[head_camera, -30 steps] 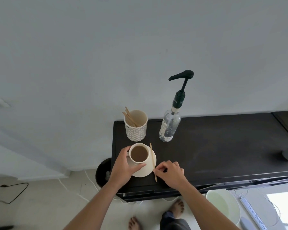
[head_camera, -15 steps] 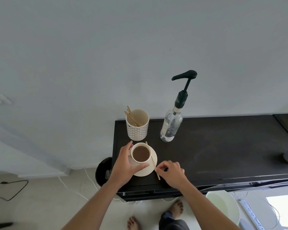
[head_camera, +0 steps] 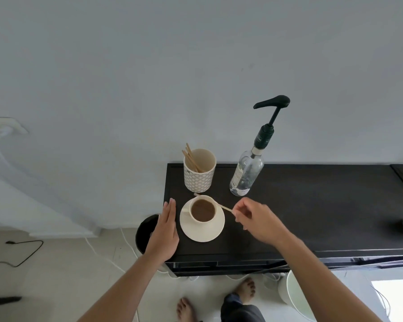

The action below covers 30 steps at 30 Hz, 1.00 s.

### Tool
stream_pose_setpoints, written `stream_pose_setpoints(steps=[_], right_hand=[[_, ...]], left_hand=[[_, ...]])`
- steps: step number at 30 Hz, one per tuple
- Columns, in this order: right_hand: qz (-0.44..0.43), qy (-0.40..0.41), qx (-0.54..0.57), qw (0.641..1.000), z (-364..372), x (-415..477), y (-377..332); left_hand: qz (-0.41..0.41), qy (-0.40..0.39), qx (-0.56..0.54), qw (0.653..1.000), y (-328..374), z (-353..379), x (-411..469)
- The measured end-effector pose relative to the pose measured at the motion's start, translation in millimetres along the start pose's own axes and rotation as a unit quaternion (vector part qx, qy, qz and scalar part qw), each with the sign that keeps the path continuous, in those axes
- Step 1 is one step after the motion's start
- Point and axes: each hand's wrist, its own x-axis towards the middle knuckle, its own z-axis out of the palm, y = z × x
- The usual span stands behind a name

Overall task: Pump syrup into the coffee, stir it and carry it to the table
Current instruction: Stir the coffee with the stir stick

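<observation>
Pinching the outer end of a thin wooden stirrer [head_camera: 224, 207] between thumb and fingertips, the right hand [head_camera: 257, 223] hovers just right of the coffee cup [head_camera: 203, 210], with the stick's far end at or over the cup's rim; whether it dips into the coffee cannot be told. The cup sits on its saucer [head_camera: 203, 230] near the left front corner of the dark worktop [head_camera: 312, 212], full of brown coffee. The left hand [head_camera: 164, 231] is flat and empty, fingers together, just beside the saucer at the worktop's left edge, not touching the cup. Behind stand a patterned holder [head_camera: 199, 176] of spare sticks and the syrup pump bottle [head_camera: 249, 173]. Judging from this, the risks come from the cup being unsteadied: a firm stirring stroke could nudge it on the saucer and slop coffee over the rim. The saucer lies close to the edge, so a careless lift or a knock could tip it towards the floor.
</observation>
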Motion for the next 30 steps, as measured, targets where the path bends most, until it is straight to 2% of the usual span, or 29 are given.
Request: stream_pose_setpoints(steps=[2, 7, 10, 14, 18, 23, 26, 30], right_hand=[[-0.011, 0.011, -0.034, 0.999, -9.9, -0.3, -7.4], [-0.037, 0.06, -0.118, 0.991, -20.2, 1.0, -31.4], [-0.08, 0.08, -0.097, 0.989, -12.3, 2.2, -50.0], [-0.15, 0.062, -0.062, 0.985, 9.0, 1.6, -70.9], [-0.186, 0.044, -0.097, 0.977, 15.0, 0.5, -73.2], [-0.145, 0.092, -0.167, 0.971, -2.7, 7.2, -68.4], [-0.155, 0.123, -0.176, 0.964, -1.3, 17.2, -72.2], [-0.207, 0.067, -0.134, 0.967, 15.4, 16.3, -82.2]], left_hand=[[0.028, 0.005, 0.042, 0.999, -6.2, 12.1, 2.4], [0.028, 0.039, 0.123, 0.991, -14.0, 32.0, 1.4], [0.031, 0.069, 0.163, 0.984, -15.3, 38.9, 0.0], [0.025, 0.071, 0.168, 0.983, -15.8, 41.9, 1.1], [0.027, 0.076, 0.16, 0.984, -14.9, 41.4, 0.3], [0.031, 0.083, 0.153, 0.984, -15.4, 42.3, -0.8], [0.03, 0.081, 0.146, 0.986, -15.1, 41.1, 0.0], [0.032, 0.08, 0.139, 0.987, -15.1, 40.0, -1.1]])
